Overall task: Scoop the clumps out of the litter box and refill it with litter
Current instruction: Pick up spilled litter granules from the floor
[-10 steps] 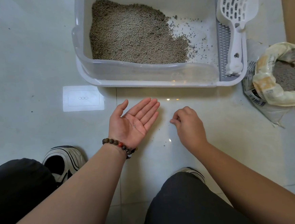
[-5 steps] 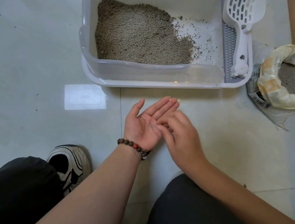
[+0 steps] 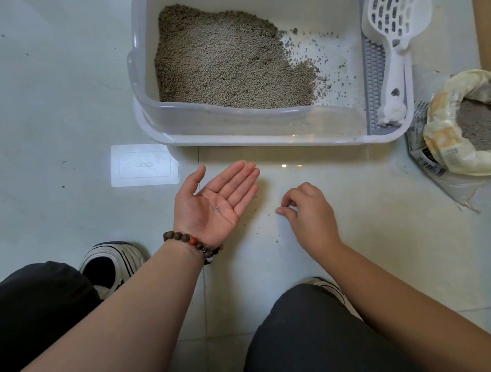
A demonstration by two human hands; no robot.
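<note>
The left hand (image 3: 216, 202) lies palm up, fingers straight, a few litter grains (image 3: 217, 208) on it. The right hand (image 3: 308, 210) curls its fingers over the floor (image 3: 55, 98), pinching; what it holds cannot be told. The litter box (image 3: 234, 128) sits just beyond, scoop (image 3: 391, 42) on its right edge, litter bag (image 3: 452, 140) beside.

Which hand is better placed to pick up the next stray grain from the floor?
Probably the right hand: its curled fingertips hover just above the loose grains on the floor tile. The left hand lies palm up, flat, with a few grains resting on it.

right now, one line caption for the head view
Left hand open palm up, right hand picking spilled grains off the floor before the litter box.
</note>
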